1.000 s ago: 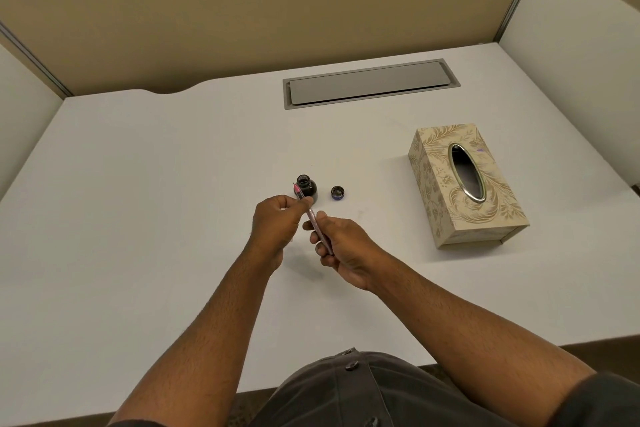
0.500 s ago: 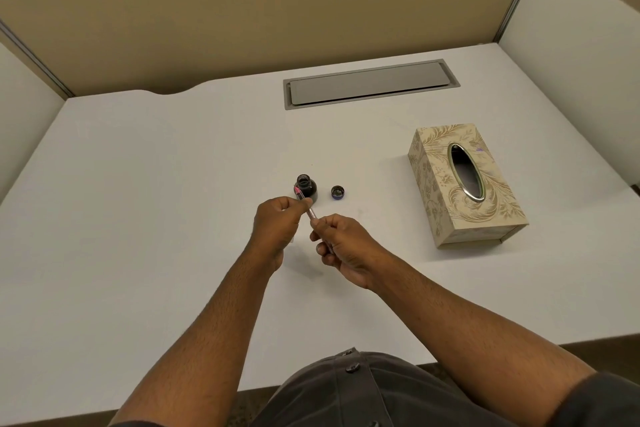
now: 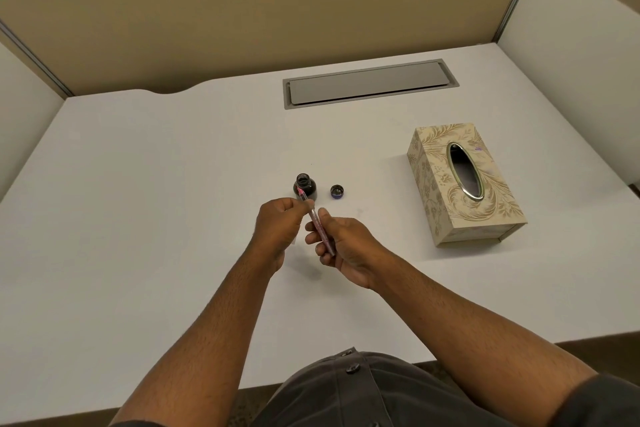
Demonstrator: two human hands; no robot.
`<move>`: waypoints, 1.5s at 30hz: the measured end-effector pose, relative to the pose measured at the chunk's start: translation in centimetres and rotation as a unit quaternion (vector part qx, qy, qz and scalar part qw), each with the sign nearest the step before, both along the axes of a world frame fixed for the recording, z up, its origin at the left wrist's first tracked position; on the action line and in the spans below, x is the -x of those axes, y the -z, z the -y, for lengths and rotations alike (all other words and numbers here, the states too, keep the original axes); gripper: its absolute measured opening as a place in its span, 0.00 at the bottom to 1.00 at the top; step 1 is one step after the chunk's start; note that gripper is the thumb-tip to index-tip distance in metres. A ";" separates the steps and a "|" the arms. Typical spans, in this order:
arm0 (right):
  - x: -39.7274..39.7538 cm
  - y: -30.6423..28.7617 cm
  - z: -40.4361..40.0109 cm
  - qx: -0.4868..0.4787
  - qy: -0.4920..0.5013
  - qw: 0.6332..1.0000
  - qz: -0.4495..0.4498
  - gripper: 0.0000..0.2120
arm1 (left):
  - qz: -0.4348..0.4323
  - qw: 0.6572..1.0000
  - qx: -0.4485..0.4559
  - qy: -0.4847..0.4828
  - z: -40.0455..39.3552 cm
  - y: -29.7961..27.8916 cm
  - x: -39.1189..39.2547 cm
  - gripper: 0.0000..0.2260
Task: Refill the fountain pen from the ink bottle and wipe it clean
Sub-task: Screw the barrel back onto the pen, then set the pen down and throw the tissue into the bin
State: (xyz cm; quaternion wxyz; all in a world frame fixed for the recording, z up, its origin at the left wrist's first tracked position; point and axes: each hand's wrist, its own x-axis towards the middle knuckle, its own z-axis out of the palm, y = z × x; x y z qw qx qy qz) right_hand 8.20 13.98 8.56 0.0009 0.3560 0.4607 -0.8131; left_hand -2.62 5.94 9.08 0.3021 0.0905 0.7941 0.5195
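Observation:
A slim pink translucent fountain pen [image 3: 316, 222] is held by both hands just above the white desk [image 3: 138, 218]. My left hand [image 3: 277, 229] pinches its front part near the far end. My right hand [image 3: 341, 246] grips the rear barrel. The pen's far tip overlaps the small dark ink bottle [image 3: 305, 186], which stands open right behind the hands. The bottle's dark cap [image 3: 337, 191] lies on the desk just to the right of the bottle.
A beige patterned tissue box [image 3: 464, 184] with an oval opening sits at the right. A grey cable hatch [image 3: 370, 84] is set into the desk's far side. Partition walls enclose the desk at the back and sides.
My right hand slid up the barrel toward the left hand and has now moved back down, showing more of the pen. The bottle, cap and box stayed put.

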 end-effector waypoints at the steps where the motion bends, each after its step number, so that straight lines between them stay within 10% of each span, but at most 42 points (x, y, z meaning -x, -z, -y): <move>1: 0.0 0.0 0.0 -0.006 -0.002 1.000 -0.001 0.14 | 0.001 1.000 -0.001 0.002 0.0 0.0 -0.1 0.12; 21: -0.9 0.5 0.1 0.165 -0.001 0.985 -0.047 0.12 | 0.007 1.000 -0.008 0.018 0.0 -0.9 -0.8 0.07; 31: -1.2 1.1 -1.2 -0.159 -0.047 0.986 -0.013 0.08 | 0.016 0.999 0.002 0.045 0.1 -0.5 -1.2 0.07; 36: -1.8 2.7 -2.8 -0.368 -0.012 0.925 0.090 0.05 | -0.059 0.997 0.044 0.027 0.6 0.8 -0.7 0.10; 45: -2.8 5.8 -4.2 -0.468 -0.008 0.864 0.188 0.10 | -0.268 0.900 0.292 0.179 3.0 3.8 -0.3 0.18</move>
